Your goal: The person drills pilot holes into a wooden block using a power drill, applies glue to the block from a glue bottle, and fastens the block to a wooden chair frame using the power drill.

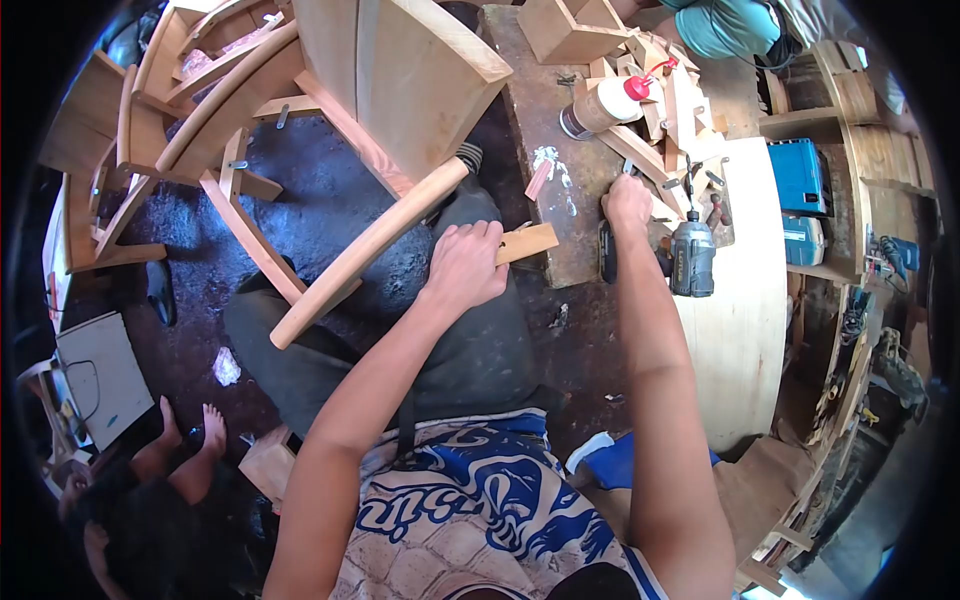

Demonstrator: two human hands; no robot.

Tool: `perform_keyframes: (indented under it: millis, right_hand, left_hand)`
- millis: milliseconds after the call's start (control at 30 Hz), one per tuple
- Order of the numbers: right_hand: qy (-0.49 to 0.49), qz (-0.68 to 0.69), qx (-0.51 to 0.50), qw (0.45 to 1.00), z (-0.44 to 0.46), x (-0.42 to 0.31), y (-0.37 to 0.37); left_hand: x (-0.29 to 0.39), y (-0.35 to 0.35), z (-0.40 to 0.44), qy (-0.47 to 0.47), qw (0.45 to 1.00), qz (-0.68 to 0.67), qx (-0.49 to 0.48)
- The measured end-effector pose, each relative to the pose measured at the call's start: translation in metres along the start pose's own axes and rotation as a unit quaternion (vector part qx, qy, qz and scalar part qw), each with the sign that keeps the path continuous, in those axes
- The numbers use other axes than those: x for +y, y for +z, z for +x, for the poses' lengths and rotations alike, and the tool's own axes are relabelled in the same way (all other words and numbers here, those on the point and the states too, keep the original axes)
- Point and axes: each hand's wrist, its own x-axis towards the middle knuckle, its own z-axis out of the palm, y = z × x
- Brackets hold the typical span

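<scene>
My left hand is closed around a short flat wooden piece, whose free end sticks out toward the bench. Over the bench, my right hand has its fingers curled; what they hold, if anything, is hidden. A small metal piece shows just beyond those fingers. Under my right wrist lies a dark object, mostly covered. A cordless drill stands right of that wrist. Beside my left hand, a chair frame's rounded wooden rail slants across my lap.
A glue bottle with a red cap lies among wood offcuts on the worn bench. Wooden chair frames crowd the left. Blue cases sit on a shelf at right. Another person's feet are at lower left.
</scene>
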Motion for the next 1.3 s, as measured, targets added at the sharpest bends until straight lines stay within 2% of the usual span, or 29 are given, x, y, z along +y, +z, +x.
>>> perform_keyframes:
  millis: [67, 133, 333, 467, 567, 633, 667, 733, 767, 867, 933, 1033, 1067, 1133, 1167, 1233, 1300]
  right_hand:
    - [-0.002, 0.008, 0.001, 1.0, -0.002, 0.003, 0.002]
    - [-0.026, 0.026, 0.06, 0.998, -0.006, 0.005, 0.005]
    - [-0.027, 0.03, 0.033, 0.999, -0.013, 0.003, -0.006]
    - [-0.042, 0.02, 0.028, 0.999, -0.017, 0.002, -0.004]
    - [-0.053, 0.1, 0.088, 0.99, -0.031, -0.005, -0.009]
    - [-0.181, 0.267, 0.286, 0.902, -0.054, -0.02, -0.034]
    - [-0.18, 0.269, 0.284, 0.902, -0.07, -0.024, -0.057]
    - [-0.276, 0.392, 0.212, 0.852, -0.103, -0.02, -0.115]
    - [-0.287, 0.396, 0.264, 0.831, -0.108, -0.012, -0.136]
    - [-0.161, 0.512, 0.227, 0.813, -0.073, 0.046, -0.153]
    - [-0.094, 0.48, 0.195, 0.85, -0.038, 0.09, -0.15]
    - [-0.084, 0.577, 0.034, 0.812, -0.009, 0.121, -0.132]
    - [-0.083, 0.576, 0.033, 0.812, -0.006, 0.124, -0.129]
    - [-0.082, 0.502, -0.04, 0.86, -0.001, 0.127, -0.124]
    - [-0.081, 0.504, -0.041, 0.859, 0.002, 0.127, -0.124]
    - [0.005, 0.658, -0.022, 0.752, 0.014, 0.122, -0.124]
    - [0.034, 0.687, -0.026, 0.725, 0.025, 0.117, -0.125]
  left_hand:
    - [-0.003, 0.002, 0.0, 0.004, 1.0, 0.012, 0.0]
    - [-0.005, 0.005, 0.0, 0.009, 1.0, 0.022, -0.002]
    - [-0.001, 0.005, 0.003, -0.002, 1.0, 0.012, -0.013]
    - [0.001, 0.004, 0.009, -0.017, 0.998, 0.034, -0.058]
    - [0.0, 0.001, 0.01, -0.007, 0.998, 0.029, -0.064]
    - [-0.005, 0.0, 0.012, -0.007, 0.998, 0.013, -0.059]
    - [-0.009, 0.001, 0.013, -0.005, 0.998, 0.008, -0.067]
    - [-0.009, 0.002, 0.014, 0.0, 0.996, 0.001, -0.085]
    - [-0.005, -0.001, 0.017, -0.022, 0.994, 0.017, -0.103]
    - [0.0, -0.003, 0.02, -0.041, 0.99, 0.043, -0.124]
    - [-0.003, -0.001, 0.021, -0.035, 0.991, 0.047, -0.122]
    - [0.0, -0.003, 0.021, -0.04, 0.99, 0.045, -0.124]
    - [0.003, -0.004, 0.021, -0.041, 0.99, 0.044, -0.125]
    - [0.006, -0.007, 0.023, -0.058, 0.99, 0.033, -0.121]
    - [0.004, -0.005, 0.023, -0.058, 0.99, 0.034, -0.123]
    - [0.0, -0.002, 0.024, -0.036, 0.993, 0.039, -0.109]
    - [0.002, -0.001, 0.025, -0.026, 0.991, 0.064, -0.118]
